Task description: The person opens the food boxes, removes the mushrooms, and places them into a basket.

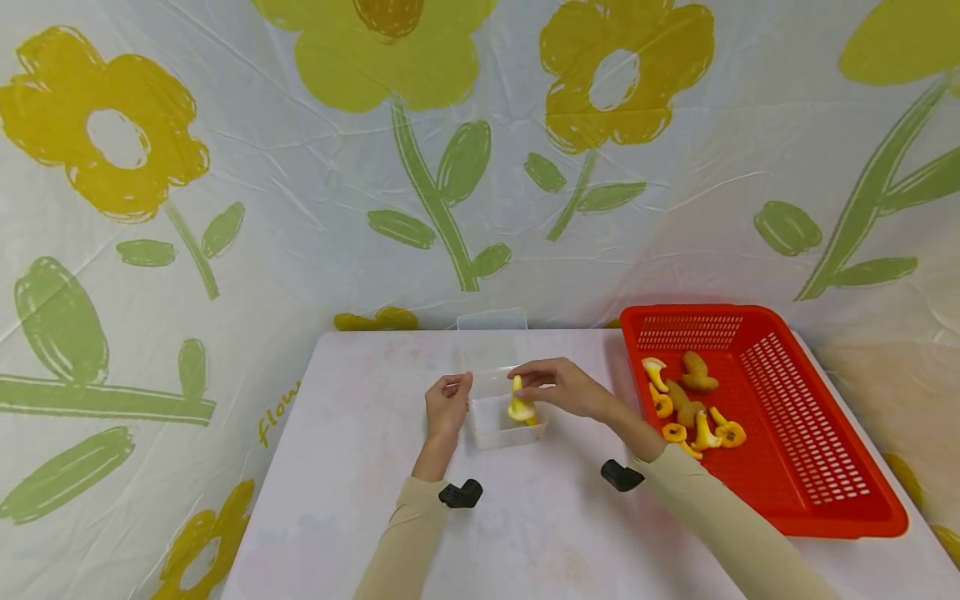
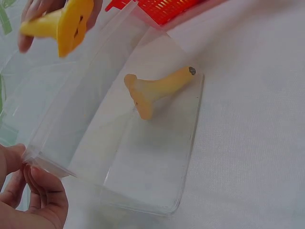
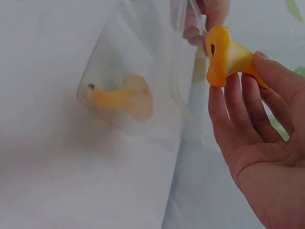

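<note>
A clear plastic box (image 1: pixel 498 439) stands on the table. My left hand (image 1: pixel 447 408) pinches its left edge between thumb and fingers, seen also in the left wrist view. My right hand (image 1: pixel 566 388) holds a yellow mushroom (image 3: pixel 219 57) by its stem, above the box, with the cap pointing down in the head view. Inside the box lies a second yellow mushroom (image 2: pixel 164 88) with a dark stem tip; in the head view it is mostly hidden behind the held one.
A red plastic basket (image 1: pixel 772 508) at the right holds several yellow mushrooms (image 1: pixel 705 432) and brown potato-like pieces (image 1: pixel 697 372). A clear upright panel (image 1: pixel 491 320) shows at the table's back edge, before a flower-printed cloth (image 1: pixel 322 250). The white table (image 1: pixel 360 392) lies under everything.
</note>
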Motion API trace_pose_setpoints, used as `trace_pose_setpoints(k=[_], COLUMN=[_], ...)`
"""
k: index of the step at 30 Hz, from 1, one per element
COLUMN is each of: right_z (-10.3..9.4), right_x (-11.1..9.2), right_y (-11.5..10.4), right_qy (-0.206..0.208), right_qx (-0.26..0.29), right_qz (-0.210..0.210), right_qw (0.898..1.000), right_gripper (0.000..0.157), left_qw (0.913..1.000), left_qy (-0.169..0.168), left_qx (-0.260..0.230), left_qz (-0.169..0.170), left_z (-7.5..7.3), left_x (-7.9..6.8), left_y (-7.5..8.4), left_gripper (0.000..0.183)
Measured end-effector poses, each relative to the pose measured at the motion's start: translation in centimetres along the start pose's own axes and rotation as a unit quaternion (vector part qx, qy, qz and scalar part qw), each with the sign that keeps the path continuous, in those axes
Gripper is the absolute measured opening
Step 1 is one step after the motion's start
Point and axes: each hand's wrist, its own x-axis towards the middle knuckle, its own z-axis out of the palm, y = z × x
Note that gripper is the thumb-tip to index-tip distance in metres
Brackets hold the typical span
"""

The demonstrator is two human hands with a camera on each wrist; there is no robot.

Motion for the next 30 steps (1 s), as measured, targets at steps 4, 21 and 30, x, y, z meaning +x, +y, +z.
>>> trace_pose_setpoints(k=[4, 21, 30], right_z=[-1.7, -8.9, -11.5], right_x=[-1.1, -7.4, -11.5], right_y=[0.2, 0.4, 1.4], right_qy=[0.014, 0.088, 0.105], right_qx=[0.016, 0.005, -0.021], right_qz=[0.022, 0.069, 0.109], right_qw=[1.000, 0.994, 0.988], right_gripper=[0.037, 0.042, 0.045], left_qw=[1.0000, 0.9998, 0.9998], left_qy=[-0.002, 0.006, 0.003], left_qx=[0.001, 0.021, 0.019], left_qz=[0.002, 0.000, -0.006], left_z=[0.1, 0.1, 0.3], left_x=[0.1, 0.1, 0.4], left_y=[-0.1, 0.0, -0.1], left_gripper=[0.023, 0.021, 0.021])
